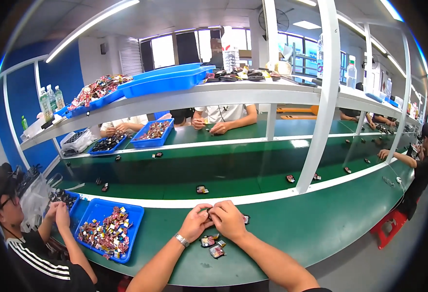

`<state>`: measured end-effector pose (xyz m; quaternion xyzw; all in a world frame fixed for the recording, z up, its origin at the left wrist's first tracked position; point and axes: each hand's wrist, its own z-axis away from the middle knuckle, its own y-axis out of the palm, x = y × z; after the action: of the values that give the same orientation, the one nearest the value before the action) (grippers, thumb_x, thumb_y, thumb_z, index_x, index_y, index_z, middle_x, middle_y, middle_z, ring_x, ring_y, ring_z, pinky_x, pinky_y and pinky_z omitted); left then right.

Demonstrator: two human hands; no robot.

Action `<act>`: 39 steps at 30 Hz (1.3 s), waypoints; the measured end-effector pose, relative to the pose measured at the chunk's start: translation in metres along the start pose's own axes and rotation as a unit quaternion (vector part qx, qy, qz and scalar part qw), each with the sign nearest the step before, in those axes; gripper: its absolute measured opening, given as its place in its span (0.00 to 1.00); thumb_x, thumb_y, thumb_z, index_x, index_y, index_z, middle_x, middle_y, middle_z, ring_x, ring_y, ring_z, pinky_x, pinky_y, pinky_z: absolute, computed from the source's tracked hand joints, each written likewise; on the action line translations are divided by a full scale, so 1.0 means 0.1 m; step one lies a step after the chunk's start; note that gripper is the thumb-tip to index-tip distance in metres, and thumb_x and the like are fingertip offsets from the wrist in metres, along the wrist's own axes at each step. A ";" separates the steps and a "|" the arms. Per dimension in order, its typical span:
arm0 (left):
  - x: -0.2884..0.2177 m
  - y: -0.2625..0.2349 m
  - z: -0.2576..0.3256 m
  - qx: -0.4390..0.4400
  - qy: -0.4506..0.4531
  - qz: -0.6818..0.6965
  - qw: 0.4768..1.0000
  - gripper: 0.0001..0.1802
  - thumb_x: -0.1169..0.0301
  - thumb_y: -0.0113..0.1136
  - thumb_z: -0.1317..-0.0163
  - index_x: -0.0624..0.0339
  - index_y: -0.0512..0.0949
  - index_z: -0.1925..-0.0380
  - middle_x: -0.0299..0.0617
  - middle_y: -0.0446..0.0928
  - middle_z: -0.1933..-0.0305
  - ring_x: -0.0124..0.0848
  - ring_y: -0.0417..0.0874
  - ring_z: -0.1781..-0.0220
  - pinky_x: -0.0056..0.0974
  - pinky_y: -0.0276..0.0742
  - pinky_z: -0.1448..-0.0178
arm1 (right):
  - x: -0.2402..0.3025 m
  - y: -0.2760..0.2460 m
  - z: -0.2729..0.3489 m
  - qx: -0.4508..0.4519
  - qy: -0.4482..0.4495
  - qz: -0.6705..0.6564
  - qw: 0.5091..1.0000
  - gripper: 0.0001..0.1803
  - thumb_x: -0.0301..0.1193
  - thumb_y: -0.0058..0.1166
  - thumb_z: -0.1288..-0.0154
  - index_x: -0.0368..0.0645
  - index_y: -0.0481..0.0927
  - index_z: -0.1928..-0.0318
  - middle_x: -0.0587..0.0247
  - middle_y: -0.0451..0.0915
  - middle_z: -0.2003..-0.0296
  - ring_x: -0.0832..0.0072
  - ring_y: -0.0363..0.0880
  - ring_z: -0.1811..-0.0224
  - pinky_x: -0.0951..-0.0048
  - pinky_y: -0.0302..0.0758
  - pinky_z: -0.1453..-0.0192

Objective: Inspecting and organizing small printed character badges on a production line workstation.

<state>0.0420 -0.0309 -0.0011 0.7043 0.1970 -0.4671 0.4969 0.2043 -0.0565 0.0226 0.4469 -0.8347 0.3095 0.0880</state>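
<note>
— What have you got in your hands?

— A small dark part (209, 212), pinched between both. My left hand (195, 222) and right hand (229, 220) meet over the near edge of the green table (321, 224), fingers curled shut round the piece from either side (it is mostly hidden, so I can't tell its shape).

— And the rest of them?

— A few small finished pieces (212, 245) lie on the table just near my wrists, and one more peeks out right of my right hand. The blue tray (108, 230) of mixed colourful parts sits to my left, near the table's edge.

— Anyone beside you?

— A person on my left, hands (58, 212) raised together over another tray. On the conveyor belt (175, 175) beyond the white rail, single pieces lie well apart, and more people sit at the far side.
</note>
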 end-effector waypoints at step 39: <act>0.04 0.00 -0.03 -0.022 -0.026 -0.047 0.998 0.13 0.77 0.46 0.30 0.59 0.68 0.46 0.42 0.78 0.52 0.31 0.80 0.49 0.41 0.78 0.41 | -0.03 0.10 0.05 0.030 0.006 0.082 0.996 0.06 0.23 0.61 0.47 0.41 0.81 0.66 0.61 0.78 0.64 0.62 0.77 0.59 0.63 0.77 0.56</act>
<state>0.0447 -0.0287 -0.0042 0.6706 0.2272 -0.5036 0.4951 0.1990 -0.0533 0.0128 0.3772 -0.8584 0.3433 0.0543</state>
